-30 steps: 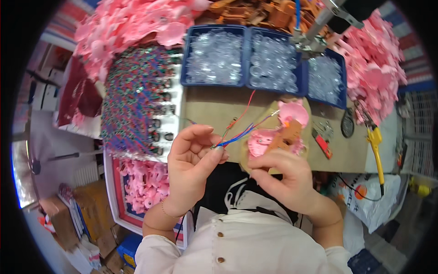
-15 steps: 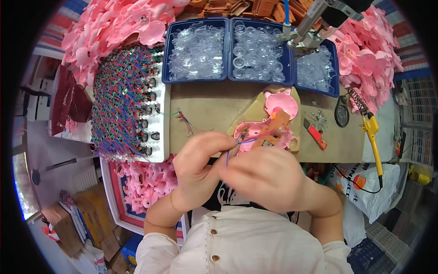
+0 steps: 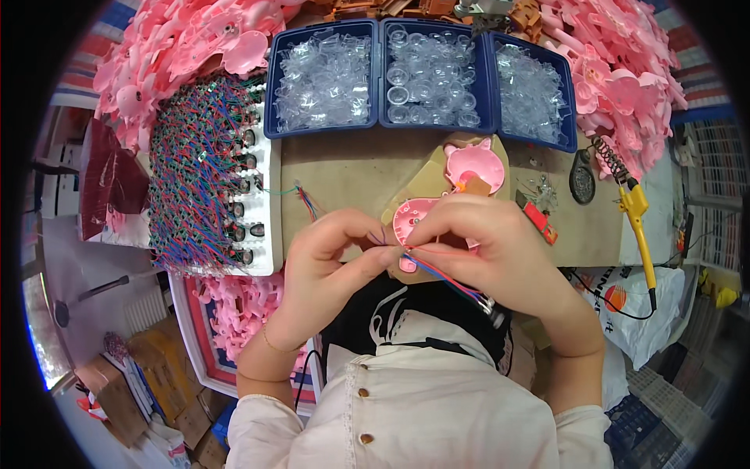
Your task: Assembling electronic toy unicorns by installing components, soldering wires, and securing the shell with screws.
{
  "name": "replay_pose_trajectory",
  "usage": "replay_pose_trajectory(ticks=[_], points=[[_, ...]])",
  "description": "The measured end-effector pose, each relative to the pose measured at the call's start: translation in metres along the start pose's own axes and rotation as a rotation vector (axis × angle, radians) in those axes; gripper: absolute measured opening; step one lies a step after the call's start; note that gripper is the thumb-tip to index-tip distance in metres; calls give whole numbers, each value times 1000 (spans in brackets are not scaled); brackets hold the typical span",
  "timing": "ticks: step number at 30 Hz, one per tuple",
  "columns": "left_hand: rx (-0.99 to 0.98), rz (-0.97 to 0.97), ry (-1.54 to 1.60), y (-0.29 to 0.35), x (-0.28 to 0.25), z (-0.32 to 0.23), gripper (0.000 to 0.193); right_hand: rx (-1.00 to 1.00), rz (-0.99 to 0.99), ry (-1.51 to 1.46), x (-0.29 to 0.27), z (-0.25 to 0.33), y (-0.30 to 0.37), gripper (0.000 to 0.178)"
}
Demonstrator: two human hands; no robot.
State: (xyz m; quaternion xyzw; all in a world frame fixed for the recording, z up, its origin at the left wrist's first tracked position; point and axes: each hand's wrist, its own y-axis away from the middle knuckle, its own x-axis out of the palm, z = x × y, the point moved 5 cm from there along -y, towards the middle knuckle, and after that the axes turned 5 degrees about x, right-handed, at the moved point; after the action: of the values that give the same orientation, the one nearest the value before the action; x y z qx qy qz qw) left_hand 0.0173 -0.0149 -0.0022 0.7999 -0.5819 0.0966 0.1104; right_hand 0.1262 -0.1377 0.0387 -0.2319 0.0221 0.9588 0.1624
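My left hand and my right hand meet in front of my body, both closed in a pinch on thin wires. A bundle of red, blue and dark wires trails from between the fingertips under my right hand, with a small metallic-looking part at its end. The exact spot where the fingers grip is partly hidden. Just behind the hands lies a pink plastic shell, its lower part covered by my right hand. Its round, eared top shows beyond, with a brown piece beside it.
Blue bins of clear plastic parts line the back. Wired circuit boards cover a white tray at left. Pink shells are heaped at both back corners. A red utility knife and yellow soldering iron lie at right.
My right hand, blurred before, is now sharp and higher over the pink shell. The wire bundle now hangs toward the lower right. The hanging tool at the upper right has mostly left the view.
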Motion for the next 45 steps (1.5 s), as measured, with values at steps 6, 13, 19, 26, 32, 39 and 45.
replay_pose_trajectory(ticks=[6,13,19,26,32,39,45], points=[[194,-157,-184,-1,-6,0,12,451,-6,-520,19,-18,1,18],[524,-113,-610,5,4,-16,12,-102,-194,85,15,-3,5,22],[115,-97,109,7,-10,1,8,389,-282,-854,6,-36,3,7],[98,383,-149,-11,-14,-24,15,-2,-184,-238,16,-13,-42,20],[722,-339,-671,6,-43,-37,6,-56,-470,-93,-14,9,1,19],[494,-83,-870,-7,16,23,23,784,-1075,-415,-63,-95,175,19],[179,9,-593,-19,22,29,12,290,-1318,0,-148,-153,239,45]])
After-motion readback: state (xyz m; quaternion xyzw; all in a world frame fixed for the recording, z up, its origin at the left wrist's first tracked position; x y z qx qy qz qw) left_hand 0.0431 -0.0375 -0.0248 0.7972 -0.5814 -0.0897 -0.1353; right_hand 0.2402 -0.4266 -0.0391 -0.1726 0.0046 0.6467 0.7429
